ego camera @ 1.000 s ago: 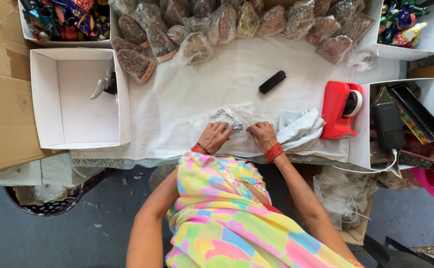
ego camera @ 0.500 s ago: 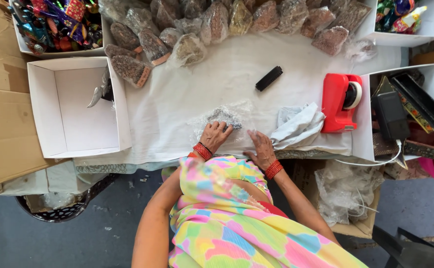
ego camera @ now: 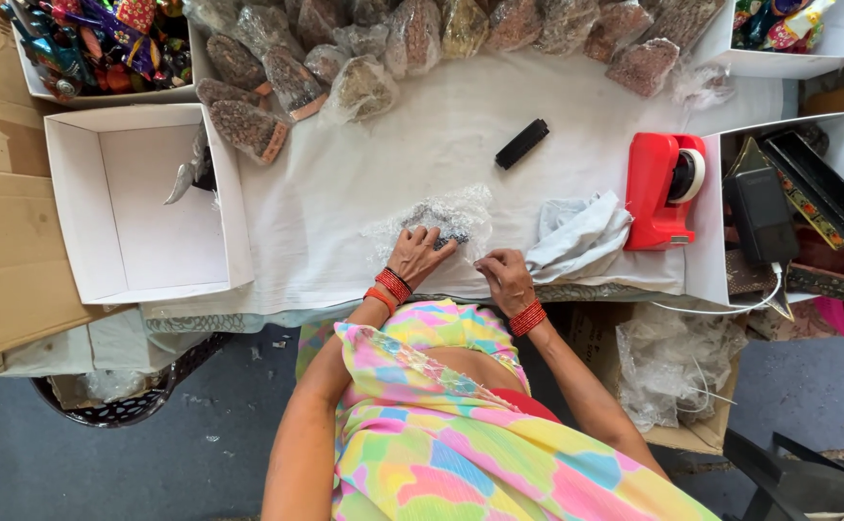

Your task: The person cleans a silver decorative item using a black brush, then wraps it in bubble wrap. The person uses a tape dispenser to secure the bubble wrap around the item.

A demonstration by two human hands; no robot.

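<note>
Closest to the camera is the person's bright multicoloured garment [ego camera: 461, 434], with both forearms reaching up to the table edge, red bangles on each wrist. The left hand [ego camera: 418, 253] lies flat, fingers spread, pressing down on a clear plastic bag [ego camera: 441, 217] with some dark stuff inside, sitting on the white cloth [ego camera: 393, 154] near the front edge. The right hand [ego camera: 504, 275] is just beside it at the bag's lower right corner, fingers curled loosely; can't tell if it's actually pinching the plastic. So the hands are close but not touching each other. Right of that is a crumpled white cloth [ego camera: 581, 232], then a red tape dispenser [ego camera: 663, 188]. A small black bar [ego camera: 521, 143] lies mid-table. Off to the left there's an open white box [ego camera: 142, 203]. At the far edge, a row of filled clear packets [ego camera: 412, 39].
</note>
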